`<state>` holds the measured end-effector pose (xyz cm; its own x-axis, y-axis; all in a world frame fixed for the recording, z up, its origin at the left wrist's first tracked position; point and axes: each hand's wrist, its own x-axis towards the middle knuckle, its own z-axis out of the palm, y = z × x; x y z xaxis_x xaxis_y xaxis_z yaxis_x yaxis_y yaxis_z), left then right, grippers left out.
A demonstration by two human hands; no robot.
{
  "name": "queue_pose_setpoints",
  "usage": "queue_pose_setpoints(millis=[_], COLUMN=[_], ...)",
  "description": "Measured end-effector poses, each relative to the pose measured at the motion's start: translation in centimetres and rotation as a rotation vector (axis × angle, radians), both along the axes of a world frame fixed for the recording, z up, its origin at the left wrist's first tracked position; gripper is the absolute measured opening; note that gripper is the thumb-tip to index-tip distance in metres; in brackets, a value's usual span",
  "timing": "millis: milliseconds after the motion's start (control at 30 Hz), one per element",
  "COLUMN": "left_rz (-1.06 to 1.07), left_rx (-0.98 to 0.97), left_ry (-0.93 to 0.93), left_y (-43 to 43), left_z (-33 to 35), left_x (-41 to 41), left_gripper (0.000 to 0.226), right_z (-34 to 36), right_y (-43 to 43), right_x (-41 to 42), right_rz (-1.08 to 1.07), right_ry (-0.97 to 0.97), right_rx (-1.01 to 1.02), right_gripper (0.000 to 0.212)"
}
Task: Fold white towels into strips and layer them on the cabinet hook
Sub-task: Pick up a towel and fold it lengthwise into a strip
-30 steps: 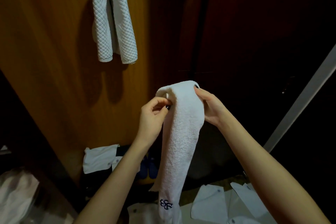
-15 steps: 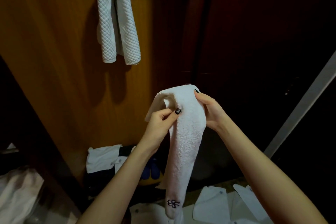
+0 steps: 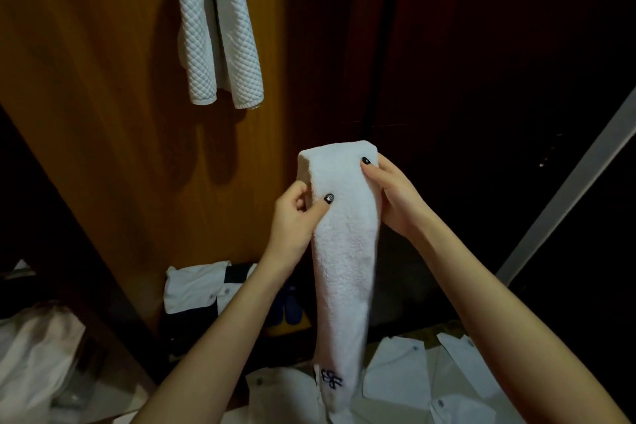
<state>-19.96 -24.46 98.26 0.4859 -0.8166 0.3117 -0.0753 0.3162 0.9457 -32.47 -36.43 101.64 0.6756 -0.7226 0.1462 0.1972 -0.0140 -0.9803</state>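
The orange-brown wooden cabinet panel (image 3: 86,113) fills the left of view, with dark doors to its right; the hook is not in view. A white quilted towel (image 3: 220,45) hangs doubled against the panel. Folded white garments (image 3: 196,286) lie on the low surface below. The long white terry towel strip (image 3: 344,251) hangs upright between both hands, clear of the panel. Judged soft, light and limp; best held at the folded top, both edges. The left hand (image 3: 296,217) pinches its left edge, thumb in front. The right hand (image 3: 392,196) grips the right edge, fingers curled behind. A dark embroidered mark (image 3: 331,379) sits near its lower end.
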Motion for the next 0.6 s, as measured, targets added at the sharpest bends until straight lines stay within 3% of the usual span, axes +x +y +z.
queue_pose_setpoints(millis=[233,367,433,533,600], left_rz=[0.041,-0.090,-0.095,-0.028,0.013], left_rx=[-0.021,-0.068,-0.034,0.161,0.203], left_ry=[0.027,0.087,0.111,0.036,-0.008], left_y=[-1.0,-1.5,-1.6,-1.5,-1.3], left_z=[0.8,0.8,0.1,-1.1,-2.7], left_x=[2.0,3.4,4.2,4.4,4.2], left_gripper=[0.029,0.083,0.099,0.091,0.058], right_z=[1.0,1.0,1.0,1.1,1.2], right_y=[0.3,0.0,-0.1,-0.4,-0.8], right_x=[0.3,0.7,1.1,1.6,1.8], right_rz=[0.085,0.094,0.076,0.037,0.026], right_ry=[0.202,0.201,0.157,0.087,0.066], right_rx=[-0.247,-0.253,-0.219,-0.137,-0.104], right_gripper=[0.042,0.049,0.049,0.042,0.042])
